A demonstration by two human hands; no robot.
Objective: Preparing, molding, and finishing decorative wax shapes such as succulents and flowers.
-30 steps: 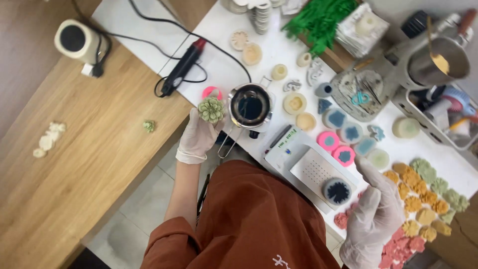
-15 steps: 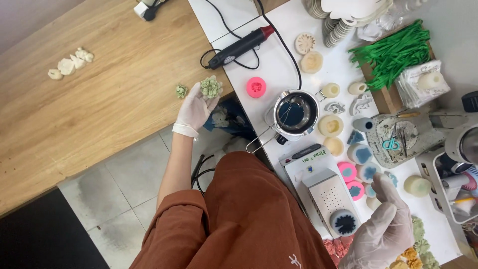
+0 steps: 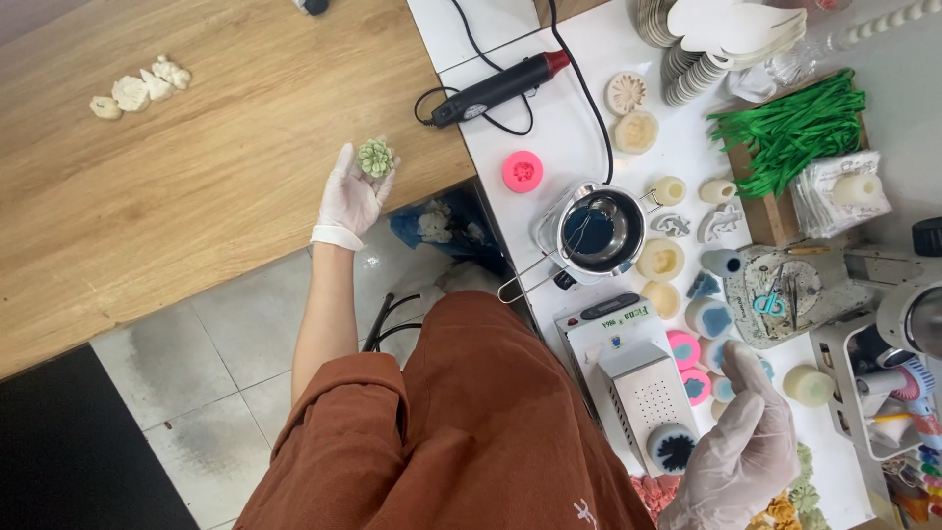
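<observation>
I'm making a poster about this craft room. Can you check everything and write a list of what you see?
Surface: wooden table beside a white worktop.
Job's things: green succulent-shaped piece in the gloved left hand.
Clutter: metal pot of dark blue liquid, pink mould, green strips, white pieces.
Hands: right hand gloved, open, holding nothing.
Cables: black cord trails from the heat gun.
Surroundings: grey tiled floor.

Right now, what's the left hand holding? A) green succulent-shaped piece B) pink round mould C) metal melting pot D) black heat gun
A: the gloved left hand holds a small green succulent-shaped piece at its fingers over the wooden table; the pink mould, heat gun and pot lie untouched on the white bench.
</observation>
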